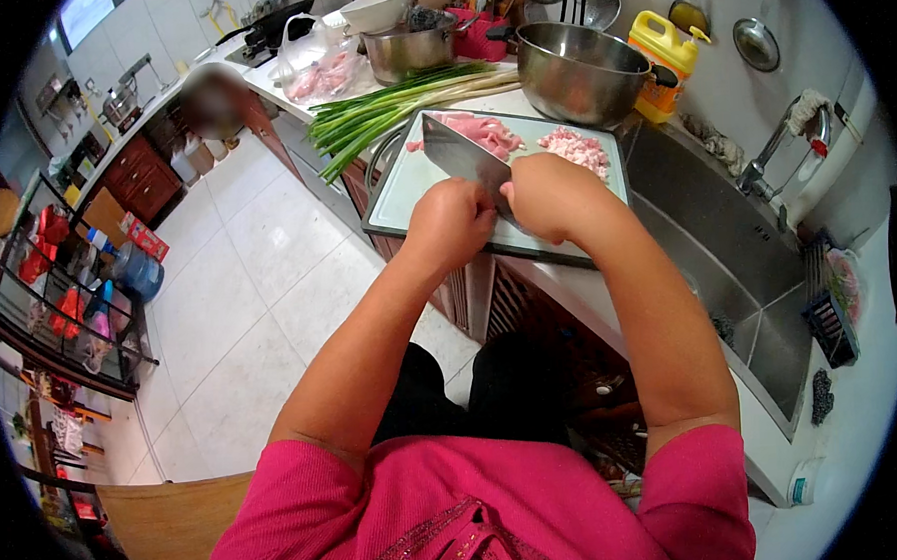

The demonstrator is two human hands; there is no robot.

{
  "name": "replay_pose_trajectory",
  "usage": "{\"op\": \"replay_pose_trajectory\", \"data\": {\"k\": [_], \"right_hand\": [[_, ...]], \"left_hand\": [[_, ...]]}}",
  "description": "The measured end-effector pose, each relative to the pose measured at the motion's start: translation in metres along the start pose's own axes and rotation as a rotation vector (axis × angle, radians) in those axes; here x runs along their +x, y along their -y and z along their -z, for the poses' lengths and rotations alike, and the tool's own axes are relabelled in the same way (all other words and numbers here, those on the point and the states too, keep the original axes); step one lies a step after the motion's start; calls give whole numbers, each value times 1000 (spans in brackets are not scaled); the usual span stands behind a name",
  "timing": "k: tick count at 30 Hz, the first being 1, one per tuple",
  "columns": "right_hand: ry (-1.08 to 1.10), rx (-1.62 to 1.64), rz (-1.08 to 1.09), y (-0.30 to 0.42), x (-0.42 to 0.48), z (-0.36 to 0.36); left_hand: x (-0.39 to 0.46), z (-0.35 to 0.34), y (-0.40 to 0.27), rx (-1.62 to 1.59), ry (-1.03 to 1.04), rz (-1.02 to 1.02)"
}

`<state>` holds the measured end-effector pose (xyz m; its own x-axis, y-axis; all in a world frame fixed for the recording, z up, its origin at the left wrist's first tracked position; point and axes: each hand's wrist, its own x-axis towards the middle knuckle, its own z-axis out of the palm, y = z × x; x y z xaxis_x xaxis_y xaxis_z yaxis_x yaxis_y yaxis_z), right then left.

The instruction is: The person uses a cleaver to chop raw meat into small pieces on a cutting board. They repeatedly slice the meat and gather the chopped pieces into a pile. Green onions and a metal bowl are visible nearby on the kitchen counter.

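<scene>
My right hand (554, 196) grips the handle of a wide-bladed kitchen cleaver (459, 150), its blade slanting up and to the left over a pale cutting board (409, 193) with a dark rim. Close against the near part of the blade is my left hand (449, 218), fingers curled; whether they pinch anything is hidden. Behind the blade lie pink pieces of raw meat (491, 132), partly covered by it. A pile of finely diced meat (578, 151) sits on the board's right side, beyond my right hand.
Long green scallions (381, 110) lie just behind the board. A steel pot (582, 75) and a yellow pump jug (663, 60) stand at the back right. To the right is a steel sink (705, 216) with a faucet (770, 164). A plastic bag of meat (323, 71) rests farther back.
</scene>
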<state>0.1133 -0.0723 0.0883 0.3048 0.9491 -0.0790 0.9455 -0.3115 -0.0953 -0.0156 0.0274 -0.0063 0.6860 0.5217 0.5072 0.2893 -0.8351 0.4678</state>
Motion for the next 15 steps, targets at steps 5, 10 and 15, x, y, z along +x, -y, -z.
{"op": "replay_pose_trajectory", "data": {"k": [5,10,15], "right_hand": [[-60,-5,86,13,21,-4],[30,119,-10,3,16,4],[-46,81,16,-24,2,0]], "left_hand": [[1,-1,-4,-110,6,20],[-3,6,-2,-38,2,11],[-3,4,-5,11,-33,7]]}}
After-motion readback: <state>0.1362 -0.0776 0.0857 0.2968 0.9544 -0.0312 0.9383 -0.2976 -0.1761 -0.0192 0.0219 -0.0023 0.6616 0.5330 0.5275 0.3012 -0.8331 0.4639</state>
